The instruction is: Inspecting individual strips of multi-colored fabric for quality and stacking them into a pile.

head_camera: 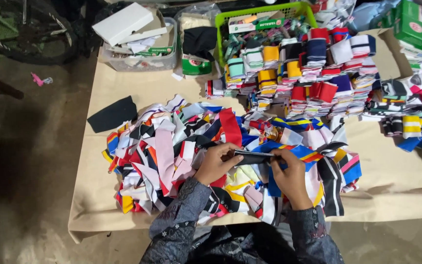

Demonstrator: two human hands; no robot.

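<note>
My left hand (215, 164) and my right hand (290, 177) each pinch one end of a dark folded fabric strip (252, 157), holding it level between them. Both hands hover over a loose heap of striped knit fabric pieces (172, 146) in red, white, pink, blue and yellow, spread across a low table covered in beige paper (123, 88). My sleeves are grey with a small flower pattern.
Neat stacks of folded striped pieces (318, 78) fill the far right. A green plastic basket (230, 17) and a grey basket with white boxes (137, 44) stand at the back. A black cloth piece (113, 115) lies left. A bicycle wheel (20, 34) is at top left.
</note>
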